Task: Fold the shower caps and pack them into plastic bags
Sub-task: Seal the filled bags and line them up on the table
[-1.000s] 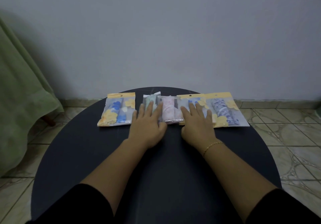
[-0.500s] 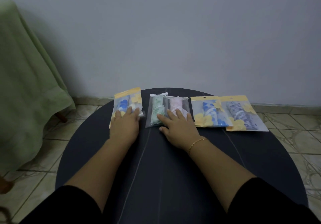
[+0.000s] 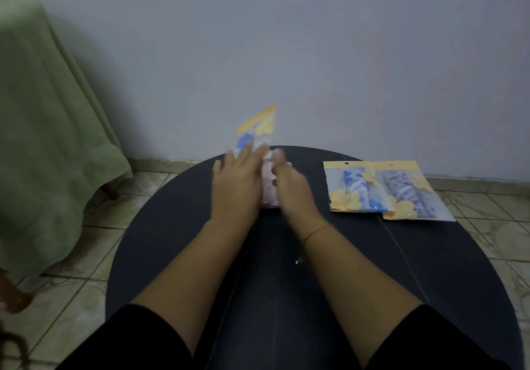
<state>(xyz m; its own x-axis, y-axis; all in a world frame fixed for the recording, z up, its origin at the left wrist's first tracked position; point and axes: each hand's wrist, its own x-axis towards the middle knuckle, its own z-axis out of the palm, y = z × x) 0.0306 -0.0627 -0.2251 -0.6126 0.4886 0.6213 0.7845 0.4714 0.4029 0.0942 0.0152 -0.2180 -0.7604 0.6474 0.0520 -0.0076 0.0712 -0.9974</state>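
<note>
My left hand (image 3: 235, 180) holds a plastic packet with a yellow header and a blue shower cap (image 3: 255, 131); the packet's far end tilts up off the round dark table (image 3: 172, 249). Right beside it, my right hand (image 3: 292, 189) grips a clear packet with a pink cap (image 3: 268, 194) that lies on the table between both hands. Both hands are blurred, and the thumbs are mostly hidden. Two more yellow-header packets lie flat at the right: one with a blue cap (image 3: 355, 189), one with a purple-patterned cap (image 3: 413, 194), their edges overlapping.
A grey wall (image 3: 315, 54) stands just behind the table's far edge. Furniture under a green cloth (image 3: 43, 140) is at the left, with wooden legs showing. Tiled floor (image 3: 71, 283) surrounds the table.
My left hand moved right and lifted the blue-cap packet's far end. My right hand turned onto the pink packet. The green-cap packet is no longer visible. The camera view shifted left.
</note>
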